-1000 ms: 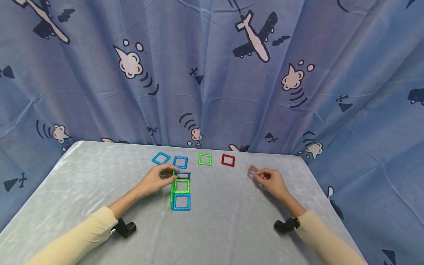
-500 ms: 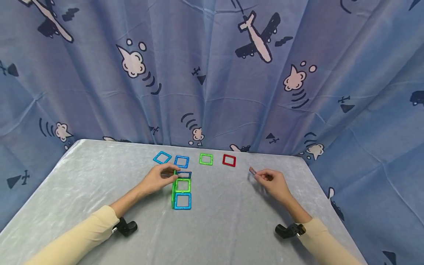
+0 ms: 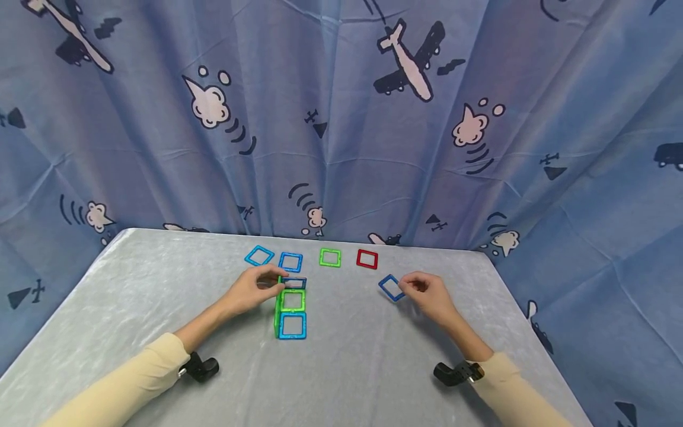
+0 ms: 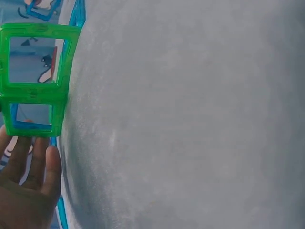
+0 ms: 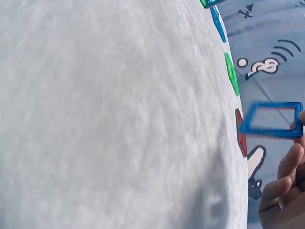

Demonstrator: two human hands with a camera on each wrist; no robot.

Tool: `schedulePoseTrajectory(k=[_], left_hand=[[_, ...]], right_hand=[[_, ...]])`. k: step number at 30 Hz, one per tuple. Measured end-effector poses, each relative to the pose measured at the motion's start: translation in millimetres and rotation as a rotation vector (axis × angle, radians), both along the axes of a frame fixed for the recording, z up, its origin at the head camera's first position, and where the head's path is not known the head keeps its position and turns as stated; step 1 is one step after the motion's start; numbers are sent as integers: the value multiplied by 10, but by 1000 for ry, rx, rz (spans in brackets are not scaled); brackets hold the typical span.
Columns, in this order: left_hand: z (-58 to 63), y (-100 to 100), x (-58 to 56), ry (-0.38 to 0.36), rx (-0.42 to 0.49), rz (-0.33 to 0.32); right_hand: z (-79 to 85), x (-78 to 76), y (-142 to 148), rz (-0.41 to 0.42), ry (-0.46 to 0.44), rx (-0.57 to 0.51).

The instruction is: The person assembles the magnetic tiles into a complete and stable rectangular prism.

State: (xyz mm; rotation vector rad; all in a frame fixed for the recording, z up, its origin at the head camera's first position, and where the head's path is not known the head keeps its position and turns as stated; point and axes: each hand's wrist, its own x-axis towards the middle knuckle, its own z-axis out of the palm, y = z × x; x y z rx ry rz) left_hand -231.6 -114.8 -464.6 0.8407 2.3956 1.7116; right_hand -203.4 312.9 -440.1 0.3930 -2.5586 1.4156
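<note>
My left hand (image 3: 256, 289) holds the far end of a joined group of magnetic tiles, its thumb and fingers about the corner by a dark blue tile (image 3: 302, 283). In that group a green tile (image 3: 304, 300) and a light blue tile (image 3: 293, 336) run toward me. Along their left side stand green tiles (image 4: 33, 91), seen broadside in the left wrist view. My right hand (image 3: 431, 295) pinches a blue square magnetic tile (image 3: 383, 290) by one corner, raised off the table. An orange-red edge shows along this tile (image 5: 271, 133) in the right wrist view.
Behind the group lie two loose blue tiles, one turned as a diamond (image 3: 249, 257) and one square (image 3: 281, 262). A green tile (image 3: 322, 257) and a red tile (image 3: 359, 259) lie to their right. A patterned curtain (image 3: 352, 178) hangs behind the grey-white table (image 3: 341, 379).
My right hand has turned its tile, which looked orange and then edge-on, so a blue face now shows. It has moved slightly left. The left hand stays on the tile group.
</note>
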Motion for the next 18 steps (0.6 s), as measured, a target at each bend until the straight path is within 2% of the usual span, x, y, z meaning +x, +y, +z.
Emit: schedulePoseTrajectory(k=[6,12,18], left_hand=[[-3,-5,3,8,-12,2],[-7,-3,1,9,-8,-5],[-21,-2,-9,10,-11,-5]], right_hand=[[108,50,-209,56,57,59],[284,124,-426,153,23,68],[112,20,-464,216,3,52]])
